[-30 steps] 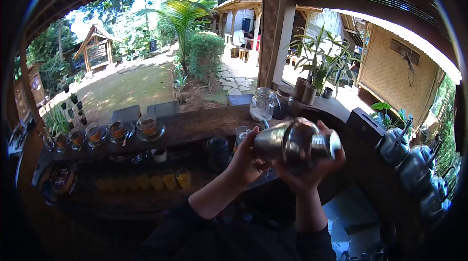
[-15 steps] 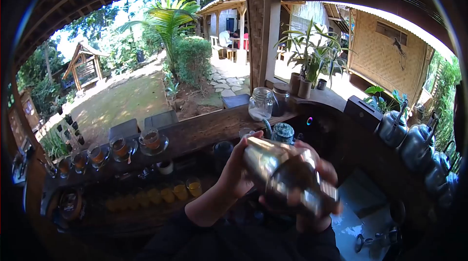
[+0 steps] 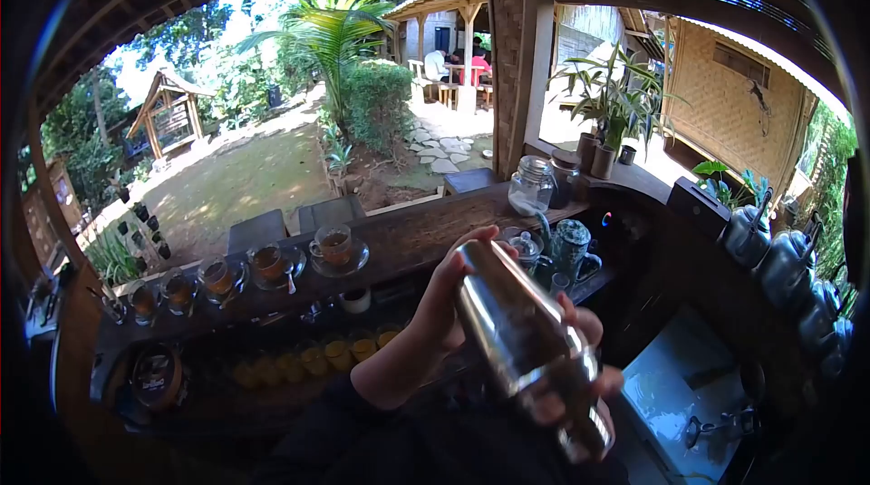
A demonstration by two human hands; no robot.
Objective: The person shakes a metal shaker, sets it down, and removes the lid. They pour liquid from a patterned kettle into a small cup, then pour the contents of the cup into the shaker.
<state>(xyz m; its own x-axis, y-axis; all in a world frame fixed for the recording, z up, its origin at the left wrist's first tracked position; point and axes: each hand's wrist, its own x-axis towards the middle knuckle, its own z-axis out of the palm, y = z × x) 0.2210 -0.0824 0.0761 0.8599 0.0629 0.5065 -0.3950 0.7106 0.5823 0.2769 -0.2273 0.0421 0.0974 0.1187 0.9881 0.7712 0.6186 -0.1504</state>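
Observation:
A shiny metal shaker (image 3: 521,326) is held between my two hands, tilted with its narrower end toward the lower right. My left hand (image 3: 446,304) wraps round the wide upper-left end. Around the narrower end are the fingers of my right hand (image 3: 584,349), partly hidden behind the metal. Just beyond the shaker stand a speckled green pot (image 3: 569,245) and a glass jar (image 3: 530,184) with something white inside.
Cups of brown drink on saucers (image 3: 333,249) line the wooden counter (image 3: 408,236). Below them is a row of glasses with orange drink (image 3: 337,356). Metal kettles (image 3: 784,263) stand at the right, above a sink (image 3: 680,394). People (image 3: 474,68) sit in the far shelter.
The shaker has swung to a steeper tilt, its narrow end lower, with my hands still round it. The view has shifted, so the counter and cups appear farther right.

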